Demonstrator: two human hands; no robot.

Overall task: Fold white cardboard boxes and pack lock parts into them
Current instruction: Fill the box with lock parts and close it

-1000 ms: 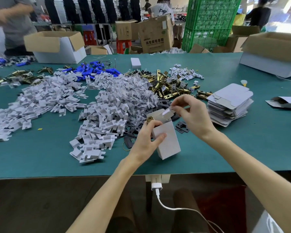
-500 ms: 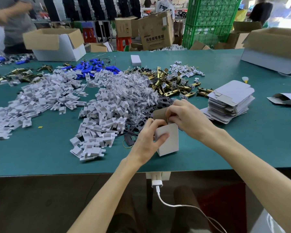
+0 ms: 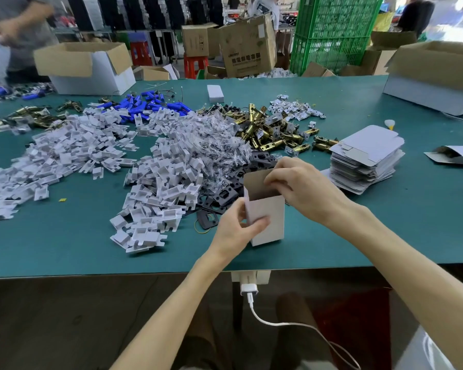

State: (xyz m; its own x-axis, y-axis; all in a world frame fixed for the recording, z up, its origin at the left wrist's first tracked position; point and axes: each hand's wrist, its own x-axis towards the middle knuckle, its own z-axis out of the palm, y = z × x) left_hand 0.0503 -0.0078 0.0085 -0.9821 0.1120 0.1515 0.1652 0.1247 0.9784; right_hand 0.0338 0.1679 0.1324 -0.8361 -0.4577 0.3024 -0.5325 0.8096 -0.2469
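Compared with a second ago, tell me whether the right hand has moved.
Yes. The right hand has dropped a little and slid left, away from the stack of flat boxes; its fingers now curl over the open top of the white box.

Bright, even, diffuse light covers the worktop (image 3: 358,231), leaving only soft, faint shadows beside the white box (image 3: 267,222) and the stack of flat cartons (image 3: 366,158). Beyond the worktop's far right corner, daylight blows out to white glare. Wide-angle distortion bows the worktop's edges. The person (image 3: 16,36) past the far left corner is motion-blurred. Below the near edge it is dim.
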